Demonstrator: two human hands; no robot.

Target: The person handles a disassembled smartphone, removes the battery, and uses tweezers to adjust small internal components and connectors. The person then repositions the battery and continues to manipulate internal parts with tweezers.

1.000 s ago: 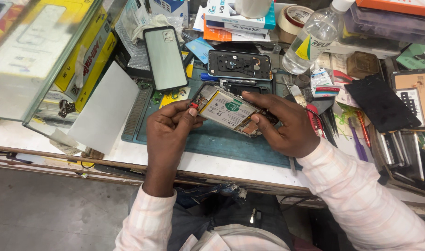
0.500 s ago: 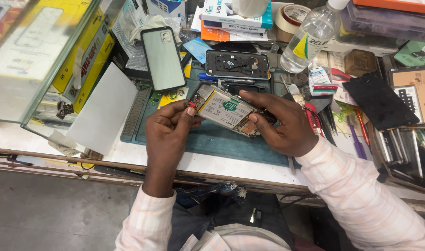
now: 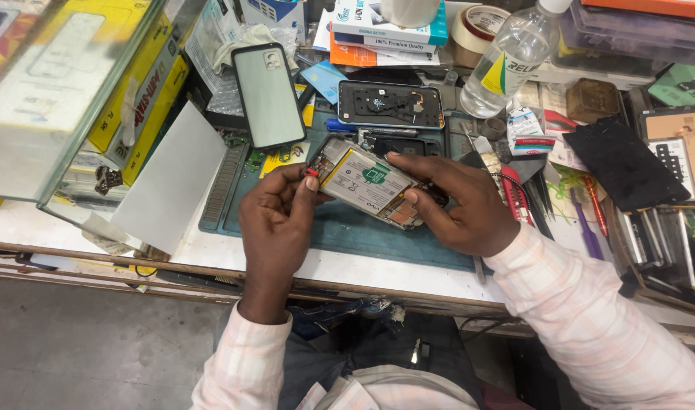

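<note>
I see my left hand (image 3: 275, 220) and right hand (image 3: 458, 201) both gripping the opened phone (image 3: 370, 182) above the green mat (image 3: 347, 228) on the table (image 3: 211, 250); yellow boxes (image 3: 146, 91) stand left, a clear bottle (image 3: 507, 61) with a yellow-green label behind.

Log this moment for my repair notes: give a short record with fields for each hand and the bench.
left hand: pinches the top corner of the opened phone
right hand: steadies the phone's lower end, fingers on its edge
phone: back off, battery showing, held over the green mat
behind: back cover, second opened phone, clear bottle
</note>
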